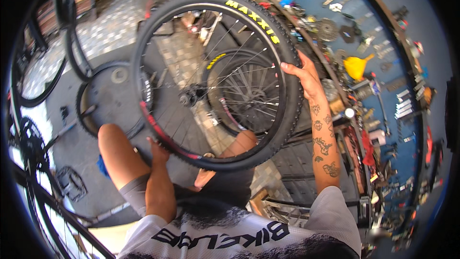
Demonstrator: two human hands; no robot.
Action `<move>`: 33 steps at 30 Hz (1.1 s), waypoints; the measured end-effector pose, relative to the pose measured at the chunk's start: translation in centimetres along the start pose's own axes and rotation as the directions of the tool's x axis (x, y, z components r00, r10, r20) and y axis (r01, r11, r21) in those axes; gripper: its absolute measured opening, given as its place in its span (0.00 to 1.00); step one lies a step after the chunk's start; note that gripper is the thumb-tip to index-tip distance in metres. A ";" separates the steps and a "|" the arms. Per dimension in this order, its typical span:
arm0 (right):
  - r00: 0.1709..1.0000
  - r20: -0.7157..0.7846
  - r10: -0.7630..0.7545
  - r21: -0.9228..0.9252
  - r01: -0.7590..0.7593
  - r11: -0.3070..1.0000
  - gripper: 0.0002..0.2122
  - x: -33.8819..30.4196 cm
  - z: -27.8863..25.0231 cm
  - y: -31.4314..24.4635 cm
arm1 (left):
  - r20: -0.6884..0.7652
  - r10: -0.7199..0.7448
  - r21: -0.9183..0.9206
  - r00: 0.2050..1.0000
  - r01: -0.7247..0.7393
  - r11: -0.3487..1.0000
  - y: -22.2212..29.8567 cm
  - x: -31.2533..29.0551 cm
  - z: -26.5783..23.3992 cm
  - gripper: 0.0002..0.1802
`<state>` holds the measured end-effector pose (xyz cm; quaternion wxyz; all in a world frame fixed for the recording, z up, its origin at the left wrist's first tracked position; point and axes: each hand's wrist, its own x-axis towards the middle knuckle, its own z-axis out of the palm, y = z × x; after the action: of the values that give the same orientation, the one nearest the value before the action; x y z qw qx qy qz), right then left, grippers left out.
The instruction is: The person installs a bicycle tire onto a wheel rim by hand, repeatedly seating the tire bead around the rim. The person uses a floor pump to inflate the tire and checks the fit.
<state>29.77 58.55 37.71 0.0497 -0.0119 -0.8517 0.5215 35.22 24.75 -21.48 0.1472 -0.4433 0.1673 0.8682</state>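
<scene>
A bicycle wheel (289,91) with a black knobby tyre, yellow lettering and a dark rim with red patches is held up in front of me, tilted. My right hand (306,76) grips the tyre at its right side, thumb over the tread toward the rim. At the lower left, my left hand (157,149) holds the same wheel by its edge; its fingers are partly hidden. Thin spokes run to the hub (191,95) in the middle. Through the spokes, a second spoked wheel (256,97) shows behind and below.
A loose tyre (82,110) lies on the grey mat (103,158) to the left, near a black pedal (72,182). Bicycle frames (72,43) stand along the left edge. On the right, a blue tool panel (388,129) carries several tools and a yellow funnel (357,67).
</scene>
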 end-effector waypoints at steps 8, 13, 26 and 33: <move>0.999 -0.005 -0.049 0.146 0.049 0.988 0.33 -6.3 -5.3 1.0 | 0.234 0.153 -0.053 0.960 -0.145 0.988 0.7 -5.2 3.4 0.45; 0.998 0.014 -0.063 0.108 0.061 0.992 0.32 -7.2 -5.6 0.7 | 0.192 0.131 -0.071 0.973 -0.119 0.990 0.6 -5.6 3.7 0.44; 0.996 0.016 -0.089 0.086 0.088 0.992 0.27 -8.2 -5.9 0.8 | 0.275 0.130 -0.079 0.953 -0.113 0.990 1.4 -6.2 3.9 0.44; 0.995 0.032 -0.094 -0.023 0.095 0.995 0.31 -7.8 -5.7 1.0 | 0.217 0.116 -0.074 0.969 -0.103 0.992 1.4 -6.2 3.9 0.45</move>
<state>38.10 63.45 38.81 0.0611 0.0358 -0.8582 0.5084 35.35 24.52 -14.01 0.1030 -0.3386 0.1473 0.9236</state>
